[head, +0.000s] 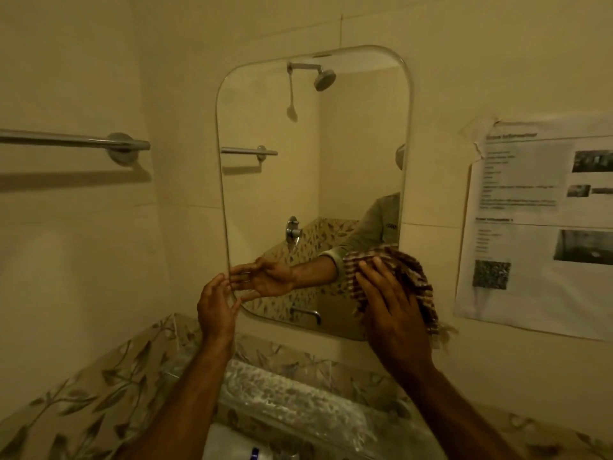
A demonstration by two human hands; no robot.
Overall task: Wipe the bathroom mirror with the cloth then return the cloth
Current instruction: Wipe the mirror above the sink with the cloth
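Observation:
A tall mirror (311, 180) with rounded corners hangs on the cream wall ahead. My right hand (389, 303) presses a brown-and-white checked cloth (411, 277) flat against the mirror's lower right corner, and the cloth hangs past the mirror's edge. My left hand (215, 307) is at the mirror's lower left edge with its fingers apart, holding nothing. The glass reflects both hands, a sleeve, a shower head and a tap.
A metal towel bar (76, 141) is fixed to the left wall. A printed paper notice (537, 220) is taped to the wall on the right. A leaf-patterned tiled ledge (109, 393) and a glass shelf (285, 400) lie below the mirror.

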